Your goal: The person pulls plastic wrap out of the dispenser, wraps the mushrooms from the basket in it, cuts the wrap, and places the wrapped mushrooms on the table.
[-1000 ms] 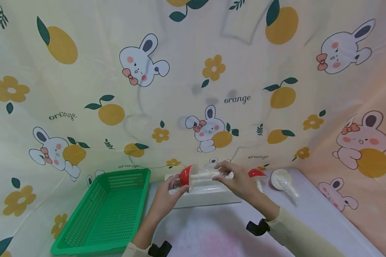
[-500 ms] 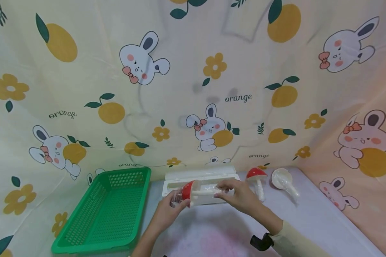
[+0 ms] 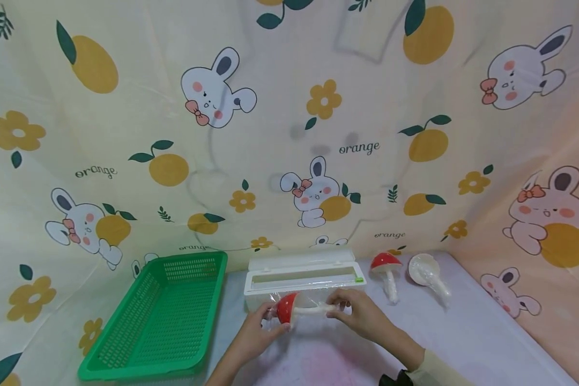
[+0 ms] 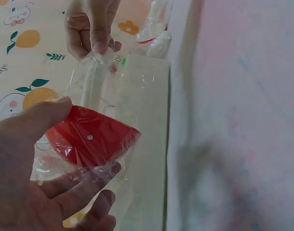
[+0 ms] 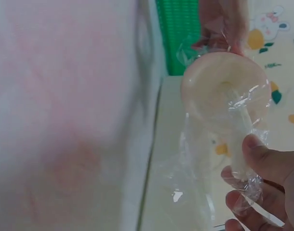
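A toy mushroom (image 3: pixel 287 308) with a red, white-dotted cap and a pale stem lies sideways in the air between my hands, with clear plastic film (image 4: pixel 120 159) around it. My left hand (image 3: pixel 257 333) holds it at the cap, thumb on one side and fingers on the other. With thumb and fingers my right hand (image 3: pixel 362 315) pinches the film-covered stem end. In the right wrist view the cap's pale underside (image 5: pixel 224 89) faces the camera, and loose film hangs beside the stem. Just behind the hands stands a white cling film box (image 3: pixel 304 279), its lid up.
A green plastic basket (image 3: pixel 173 316) stands at the left. To the right of the box are a film-wrapped red mushroom (image 3: pixel 388 271) and another wrapped mushroom (image 3: pixel 427 276) with its pale underside showing. A patterned cloth (image 3: pixel 270 134) hangs behind the white table (image 3: pixel 468 338).
Both hands have come down and nearer with the mushroom, from over the film box to in front of it. The box's opening now shows, and the mushroom at right is uncovered.
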Tool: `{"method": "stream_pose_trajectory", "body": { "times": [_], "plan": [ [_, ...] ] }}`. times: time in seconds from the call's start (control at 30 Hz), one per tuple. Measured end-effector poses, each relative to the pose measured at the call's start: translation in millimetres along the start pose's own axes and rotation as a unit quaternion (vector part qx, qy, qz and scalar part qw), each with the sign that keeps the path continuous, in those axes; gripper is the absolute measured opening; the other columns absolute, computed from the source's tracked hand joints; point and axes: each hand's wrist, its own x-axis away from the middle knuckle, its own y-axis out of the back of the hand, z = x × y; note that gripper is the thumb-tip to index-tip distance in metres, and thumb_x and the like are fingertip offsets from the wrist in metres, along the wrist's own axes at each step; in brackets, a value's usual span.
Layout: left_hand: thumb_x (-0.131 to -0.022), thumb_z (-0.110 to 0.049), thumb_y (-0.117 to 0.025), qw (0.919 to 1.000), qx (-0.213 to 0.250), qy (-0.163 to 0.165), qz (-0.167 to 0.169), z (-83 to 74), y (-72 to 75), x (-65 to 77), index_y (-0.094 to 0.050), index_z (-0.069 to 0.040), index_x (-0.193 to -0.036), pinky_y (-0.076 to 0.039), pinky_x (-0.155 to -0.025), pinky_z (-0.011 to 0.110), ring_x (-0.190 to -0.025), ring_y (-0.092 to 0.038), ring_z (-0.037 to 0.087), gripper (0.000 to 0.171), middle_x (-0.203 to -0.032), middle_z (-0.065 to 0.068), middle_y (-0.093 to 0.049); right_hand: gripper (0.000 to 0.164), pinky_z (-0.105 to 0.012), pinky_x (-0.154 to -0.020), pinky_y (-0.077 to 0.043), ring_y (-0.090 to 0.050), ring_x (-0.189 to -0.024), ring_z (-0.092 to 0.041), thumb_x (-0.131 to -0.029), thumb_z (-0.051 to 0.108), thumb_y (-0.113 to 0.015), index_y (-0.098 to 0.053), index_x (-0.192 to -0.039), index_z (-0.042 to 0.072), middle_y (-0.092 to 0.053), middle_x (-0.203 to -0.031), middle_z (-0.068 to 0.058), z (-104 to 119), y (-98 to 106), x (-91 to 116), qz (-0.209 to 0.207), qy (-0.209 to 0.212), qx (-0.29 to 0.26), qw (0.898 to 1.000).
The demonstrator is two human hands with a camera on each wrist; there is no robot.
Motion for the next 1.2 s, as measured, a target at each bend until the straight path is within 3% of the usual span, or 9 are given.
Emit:
{"method": "stream_pose_trajectory", "body": {
  "times": [0.1,0.27,0.57,0.67,0.77,1.0,1.2],
  "plan": [
    [-0.091,-0.042,-0.087,1.0,0.001,0.001,-0.001,4.2,-4.0,-0.6,-0.064,-0.006,-0.14,-0.051,-0.099,0.068,-0.122,-0.064,0.037,0.065,-0.132,0.015,-0.071,0.018,-0.036,-0.076,-0.057,-0.063,-0.084,-0.006,-0.088,0.02,-0.089,-0.075,-0.1,0.024,-0.07,-0.093,0.018,-8,-7,4,-0.003,0.005,-0.006,1.0],
    [-0.094,-0.04,-0.084,0.9997,0.005,-0.017,-0.016,11.2,-11.8,-3.8,-0.065,-0.001,-0.133,-0.052,-0.096,0.061,-0.116,-0.067,0.037,0.059,-0.123,0.016,-0.074,0.018,-0.038,-0.077,-0.058,-0.064,-0.083,-0.005,-0.086,0.023,-0.091,-0.075,-0.097,0.022,-0.071,-0.092,0.017,-21,-19,7,0.006,-0.002,-0.02,1.0],
    [-0.084,-0.035,-0.094,0.9976,-0.012,0.067,-0.016,15.2,-26.6,-15.6,-0.059,-0.007,-0.136,-0.049,-0.106,0.068,-0.128,-0.063,0.043,0.069,-0.133,0.018,-0.069,0.016,-0.028,-0.077,-0.059,-0.064,-0.084,-0.002,-0.088,0.014,-0.089,-0.076,-0.097,0.013,-0.074,-0.093,0.008,-37,-31,5,0.027,-0.009,-0.045,0.999],
    [-0.082,-0.032,-0.096,0.9967,-0.009,0.079,-0.015,16.0,-30.3,-17.6,-0.057,-0.008,-0.136,-0.049,-0.106,0.067,-0.129,-0.062,0.042,0.071,-0.134,0.018,-0.069,0.015,-0.026,-0.076,-0.058,-0.064,-0.084,-0.002,-0.089,0.012,-0.088,-0.075,-0.097,0.012,-0.074,-0.093,0.006,-41,-32,3,0.039,-0.02,-0.046,0.998],
    [-0.081,-0.03,-0.097,0.9969,-0.007,0.076,-0.02,17.1,-33.3,-19.3,-0.057,-0.009,-0.136,-0.049,-0.106,0.067,-0.129,-0.062,0.042,0.072,-0.134,0.018,-0.069,0.015,-0.026,-0.075,-0.057,-0.065,-0.083,-0.005,-0.089,0.01,-0.087,-0.075,-0.098,0.011,-0.074,-0.093,0.003,-43,-34,2,0.044,-0.028,-0.048,0.997],
    [-0.081,-0.025,-0.097,0.9991,0.0,0.032,-0.027,19.2,-36.7,-20.1,-0.057,-0.006,-0.136,-0.049,-0.107,0.066,-0.128,-0.063,0.042,0.071,-0.132,0.018,-0.069,0.017,-0.027,-0.074,-0.057,-0.064,-0.083,-0.013,-0.086,0.005,-0.089,-0.074,-0.095,0.009,-0.068,-0.093,0.0,-48,-37,2,0.033,-0.032,-0.026,0.999],
    [-0.081,-0.028,-0.097,0.9982,-0.037,0.014,-0.045,13.6,-39.0,-16.8,-0.057,-0.006,-0.134,-0.052,-0.102,0.065,-0.123,-0.065,0.041,0.07,-0.128,0.017,-0.069,0.017,-0.025,-0.075,-0.054,-0.061,-0.086,-0.01,-0.089,0.008,-0.087,-0.072,-0.098,0.009,-0.067,-0.095,0.002,-50,-35,3,0.059,-0.054,-0.03,0.996]
  ]
}}
